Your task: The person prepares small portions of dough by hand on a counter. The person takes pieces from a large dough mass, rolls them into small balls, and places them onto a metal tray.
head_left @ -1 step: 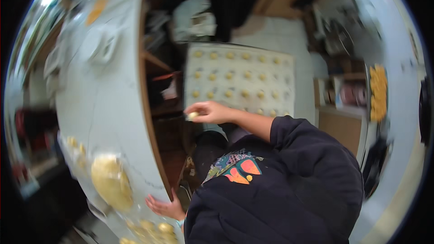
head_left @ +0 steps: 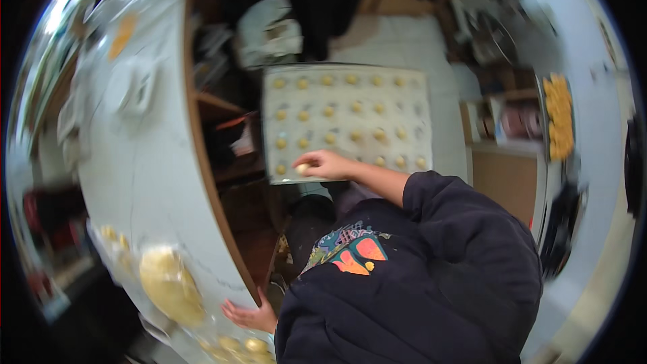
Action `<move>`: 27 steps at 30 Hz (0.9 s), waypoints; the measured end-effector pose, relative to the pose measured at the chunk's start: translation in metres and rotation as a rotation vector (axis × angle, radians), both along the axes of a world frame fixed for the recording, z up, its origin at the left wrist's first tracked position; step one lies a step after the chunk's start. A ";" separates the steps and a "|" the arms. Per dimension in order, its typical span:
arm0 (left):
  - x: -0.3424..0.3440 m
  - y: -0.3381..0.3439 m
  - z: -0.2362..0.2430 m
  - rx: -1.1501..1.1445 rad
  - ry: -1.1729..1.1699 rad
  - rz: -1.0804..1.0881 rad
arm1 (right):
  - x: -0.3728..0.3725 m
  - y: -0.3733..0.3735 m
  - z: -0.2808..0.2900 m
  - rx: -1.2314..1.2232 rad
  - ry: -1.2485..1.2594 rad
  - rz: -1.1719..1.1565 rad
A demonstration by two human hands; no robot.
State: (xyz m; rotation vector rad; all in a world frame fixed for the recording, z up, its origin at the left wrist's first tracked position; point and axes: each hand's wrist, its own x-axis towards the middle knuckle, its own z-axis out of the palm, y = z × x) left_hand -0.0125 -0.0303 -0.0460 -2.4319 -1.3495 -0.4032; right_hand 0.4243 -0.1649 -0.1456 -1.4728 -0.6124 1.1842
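My right hand (head_left: 328, 163) reaches over the near edge of a large flat tray (head_left: 345, 94). Its fingertips are closed round a small pale yellow dough ball (head_left: 303, 169), low over the tray's front row or touching it; I cannot tell which. Rows of similar balls stand spaced out on the tray, and one dough ball (head_left: 280, 170) sits in the near left corner. To the left, my left hand (head_left: 251, 315) rests with fingers stretched at the edge of the white table (head_left: 145, 162). Nearby lie a large yellow dough lump (head_left: 170, 286) under clear plastic and several dough balls (head_left: 255, 346).
Open wooden shelves (head_left: 219, 108) stand under the table edge. Behind the tray lies a pale plastic bag (head_left: 269, 34). At the right, a tray of golden-yellow pieces (head_left: 559, 118) sits on a counter beside a small cabinet (head_left: 504, 175).
My right hand has shifted right along the tray's near edge. A dough ball now shows in the corner it covered. The view has shifted slightly; my left hand stays at the table edge.
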 end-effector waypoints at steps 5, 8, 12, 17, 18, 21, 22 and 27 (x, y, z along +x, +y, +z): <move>0.015 0.022 -0.009 0.087 -0.003 -0.134 | -0.006 -0.224 -0.107 -0.561 0.050 -0.754; 0.041 0.038 -0.015 0.038 0.029 -0.260 | -0.014 -0.278 -0.132 -0.785 -0.066 -1.186; 0.058 0.040 -0.018 0.009 0.089 -0.328 | 0.023 -0.291 -0.137 -0.874 -0.263 -1.413; 0.060 0.043 -0.006 -0.012 0.146 -0.345 | 0.048 -0.298 -0.165 -0.941 -0.408 -1.377; 0.056 0.043 -0.004 -0.014 0.151 -0.334 | 0.048 -0.293 -0.164 -0.972 -0.436 -1.389; 0.046 0.031 -0.002 -0.046 0.143 -0.294 | 0.041 -0.283 -0.155 -1.016 -0.502 -1.477; 0.041 0.026 -0.003 -0.052 0.128 -0.268 | 0.042 -0.277 -0.150 -1.018 -0.528 -1.563; 0.000 0.004 0.000 -0.002 0.046 -0.020 | 0.059 -0.159 -0.091 -0.543 -0.543 -1.355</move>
